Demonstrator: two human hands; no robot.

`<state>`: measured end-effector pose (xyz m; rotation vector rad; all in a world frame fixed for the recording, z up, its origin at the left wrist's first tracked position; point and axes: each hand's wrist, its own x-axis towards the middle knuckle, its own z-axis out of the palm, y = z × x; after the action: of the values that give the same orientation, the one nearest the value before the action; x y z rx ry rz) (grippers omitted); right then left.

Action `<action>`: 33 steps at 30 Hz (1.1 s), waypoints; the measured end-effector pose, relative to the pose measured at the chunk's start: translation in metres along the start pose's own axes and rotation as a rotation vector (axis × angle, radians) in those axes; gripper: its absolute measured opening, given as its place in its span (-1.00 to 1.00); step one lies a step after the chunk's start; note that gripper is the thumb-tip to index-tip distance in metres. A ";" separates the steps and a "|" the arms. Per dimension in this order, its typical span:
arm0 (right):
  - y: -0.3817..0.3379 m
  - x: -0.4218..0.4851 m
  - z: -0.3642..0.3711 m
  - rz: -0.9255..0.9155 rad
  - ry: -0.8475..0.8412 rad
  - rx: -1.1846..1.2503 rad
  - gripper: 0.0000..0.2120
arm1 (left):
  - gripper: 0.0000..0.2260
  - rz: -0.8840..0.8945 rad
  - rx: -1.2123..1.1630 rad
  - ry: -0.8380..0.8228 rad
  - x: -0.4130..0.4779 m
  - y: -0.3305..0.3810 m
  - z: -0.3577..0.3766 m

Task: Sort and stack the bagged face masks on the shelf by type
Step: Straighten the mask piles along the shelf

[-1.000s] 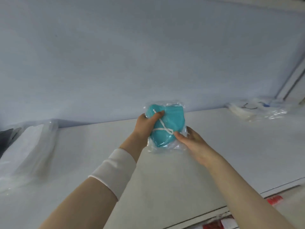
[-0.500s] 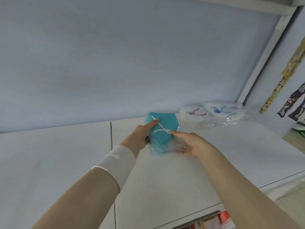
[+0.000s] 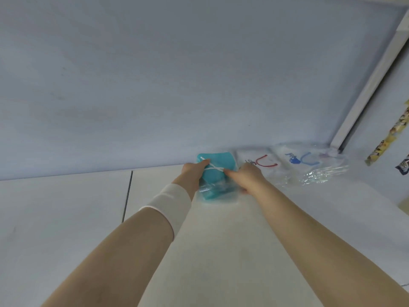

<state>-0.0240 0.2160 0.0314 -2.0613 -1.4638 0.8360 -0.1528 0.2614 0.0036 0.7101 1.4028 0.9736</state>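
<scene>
The place looks like a small shop. A white shelf [image 3: 66,218] made of flat boards, with a dark seam [image 3: 128,191] between two of them, runs along a pale blue back panel [image 3: 155,85]. A white upright [image 3: 371,85] closes its right end, as on retail racking. On the shelf lie goods sealed in clear bags: a teal mask [image 3: 221,160] and, just beside it, white masks [image 3: 281,170] with red and blue loops. Past the upright hang strips of colourful printed packets [image 3: 386,140], the sort of small wares shops display.
</scene>
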 end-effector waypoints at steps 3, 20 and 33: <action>0.002 0.009 -0.013 -0.136 0.065 -0.278 -0.59 | -0.78 0.007 -0.002 0.065 0.006 0.001 0.009; 0.012 0.042 -0.039 -0.517 -0.005 -0.585 -0.57 | -0.61 0.046 0.071 0.157 -0.007 0.005 0.034; -0.006 0.034 -0.040 -0.497 0.000 -0.746 -0.55 | -0.58 0.108 0.282 0.114 -0.026 0.004 0.016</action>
<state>0.0090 0.2490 0.0561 -1.9757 -2.4009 0.0787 -0.1350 0.2423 0.0208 0.9598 1.6355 0.9205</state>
